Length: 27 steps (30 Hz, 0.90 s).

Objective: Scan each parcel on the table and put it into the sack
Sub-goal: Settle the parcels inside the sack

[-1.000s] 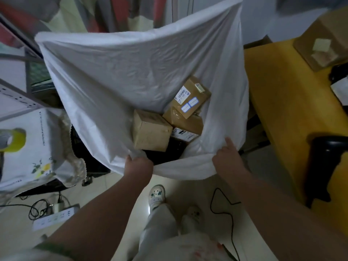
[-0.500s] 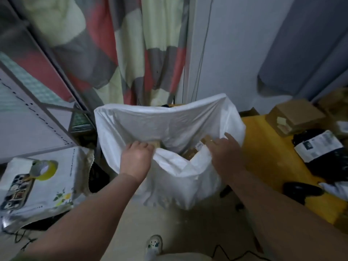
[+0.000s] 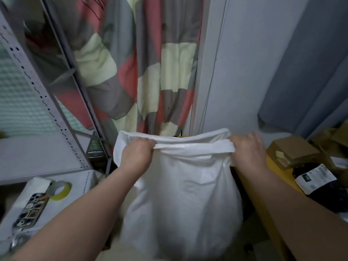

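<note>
A white sack (image 3: 180,194) hangs in front of me, bulging at the bottom, its mouth pulled flat and nearly closed. My left hand (image 3: 137,155) grips the rim on the left and my right hand (image 3: 248,149) grips it on the right, stretching the folded edge between them. The parcels inside are hidden. On the yellow table (image 3: 263,200) at the right lie a brown cardboard parcel (image 3: 293,151) and a black plastic parcel (image 3: 323,185) with a white label.
A grey metal shelf rack (image 3: 47,102) stands at the left. Below it a white cloth (image 3: 26,200) carries a roll of yellow tape (image 3: 60,189) and a phone case (image 3: 30,210). A checked curtain (image 3: 143,72) hangs behind the sack.
The sack was held wide open showing brown boxes inside. Both hands lifted the rim and drew it together, so the mouth is now nearly closed and the boxes are hidden.
</note>
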Each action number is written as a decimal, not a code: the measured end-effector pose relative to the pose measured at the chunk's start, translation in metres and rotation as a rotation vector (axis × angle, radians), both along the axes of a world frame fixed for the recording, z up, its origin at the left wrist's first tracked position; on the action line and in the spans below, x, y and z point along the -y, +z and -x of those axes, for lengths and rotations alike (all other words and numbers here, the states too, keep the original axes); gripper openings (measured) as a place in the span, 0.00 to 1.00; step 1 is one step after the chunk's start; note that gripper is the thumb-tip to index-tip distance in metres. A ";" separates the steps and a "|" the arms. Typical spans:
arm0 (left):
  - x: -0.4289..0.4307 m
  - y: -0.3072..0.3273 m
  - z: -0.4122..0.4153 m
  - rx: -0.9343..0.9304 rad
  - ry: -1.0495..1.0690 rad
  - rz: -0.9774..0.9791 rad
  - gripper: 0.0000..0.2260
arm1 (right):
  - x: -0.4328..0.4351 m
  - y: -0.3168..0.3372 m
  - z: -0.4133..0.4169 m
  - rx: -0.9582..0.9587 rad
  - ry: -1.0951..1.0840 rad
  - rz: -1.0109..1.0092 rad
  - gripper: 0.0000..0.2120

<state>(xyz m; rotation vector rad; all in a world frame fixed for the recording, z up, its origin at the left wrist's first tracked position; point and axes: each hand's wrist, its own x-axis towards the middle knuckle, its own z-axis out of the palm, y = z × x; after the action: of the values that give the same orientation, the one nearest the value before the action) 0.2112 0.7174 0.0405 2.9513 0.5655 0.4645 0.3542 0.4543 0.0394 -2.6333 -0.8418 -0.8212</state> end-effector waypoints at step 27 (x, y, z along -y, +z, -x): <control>0.042 -0.050 0.059 -1.030 -0.289 0.288 0.15 | 0.039 -0.073 0.060 -0.703 -0.027 1.014 0.16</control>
<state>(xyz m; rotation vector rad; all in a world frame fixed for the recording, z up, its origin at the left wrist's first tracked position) 0.1521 0.6752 -0.0096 2.7044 0.2076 -1.1092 0.2941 0.4151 -0.0335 -3.3316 -1.1778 0.7585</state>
